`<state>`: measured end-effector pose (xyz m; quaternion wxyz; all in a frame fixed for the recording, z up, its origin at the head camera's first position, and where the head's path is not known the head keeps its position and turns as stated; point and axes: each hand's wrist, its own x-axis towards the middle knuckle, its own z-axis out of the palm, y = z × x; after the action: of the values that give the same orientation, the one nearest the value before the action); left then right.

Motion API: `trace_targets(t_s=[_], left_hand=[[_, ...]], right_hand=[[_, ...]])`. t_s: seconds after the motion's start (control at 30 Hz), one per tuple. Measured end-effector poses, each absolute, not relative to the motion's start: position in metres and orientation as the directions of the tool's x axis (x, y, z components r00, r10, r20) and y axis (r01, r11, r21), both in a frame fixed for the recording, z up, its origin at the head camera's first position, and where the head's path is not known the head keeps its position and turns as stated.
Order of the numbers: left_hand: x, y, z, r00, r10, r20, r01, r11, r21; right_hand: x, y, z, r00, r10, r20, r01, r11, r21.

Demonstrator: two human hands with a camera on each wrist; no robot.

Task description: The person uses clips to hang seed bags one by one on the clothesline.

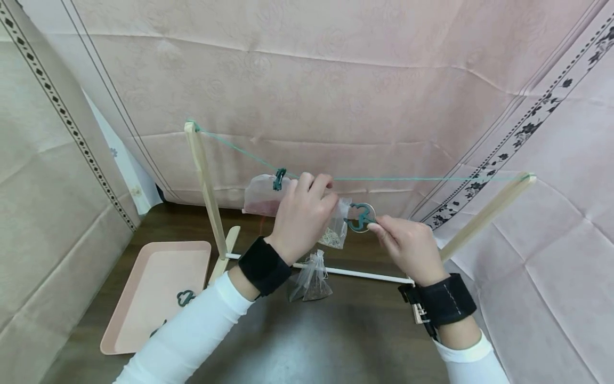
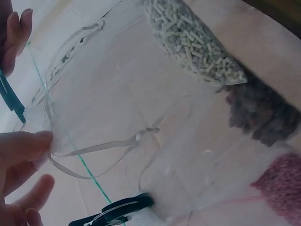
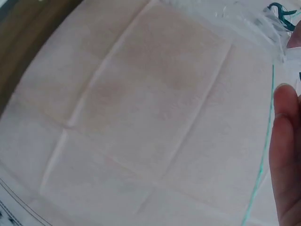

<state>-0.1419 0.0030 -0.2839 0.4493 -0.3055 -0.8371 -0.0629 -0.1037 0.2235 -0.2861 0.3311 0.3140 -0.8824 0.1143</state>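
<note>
My left hand [image 1: 307,218] pinches the top of a sheer drawstring bag [image 1: 334,229] at the green string [image 1: 398,179]. Pale pellets [image 2: 193,47] fill that bag's bottom. To its left, a dark green clip [image 1: 279,180] holds another sheer bag [image 1: 261,196] with pink contents [image 2: 282,186] on the string. My right hand [image 1: 408,242] grips a green cloud-shaped clip [image 1: 360,217] just right of the pellet bag. Below, a third sheer bag [image 1: 314,282] with dark contents stands on the table. My left hand hides part of the string.
Two wooden posts [image 1: 206,192] hold up the string, joined low down by a white rod [image 1: 364,274]. At left lies a pink tray [image 1: 160,266] with a green clip [image 1: 185,297] and another partly hidden by my sleeve. Patterned cloth [image 1: 307,96] surrounds the brown table [image 1: 364,330].
</note>
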Motion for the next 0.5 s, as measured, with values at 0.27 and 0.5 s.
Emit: trace_targets(t_s=[0.27,0.5], left_hand=[[-0.15,0.005,-0.271,-0.48,0.426,0.767,0.519,0.843,-0.143],[-0.158,0.004,-0.269,-0.49,0.424,0.762,0.54,0.833,-0.116]], right_hand=[[-0.118,0.215,-0.26,-0.502,-0.551,0.667,-0.637,0.757,0.146],[-0.13,0.208,-0.243,-0.496,-0.594,0.634,-0.623,0.751,0.216]])
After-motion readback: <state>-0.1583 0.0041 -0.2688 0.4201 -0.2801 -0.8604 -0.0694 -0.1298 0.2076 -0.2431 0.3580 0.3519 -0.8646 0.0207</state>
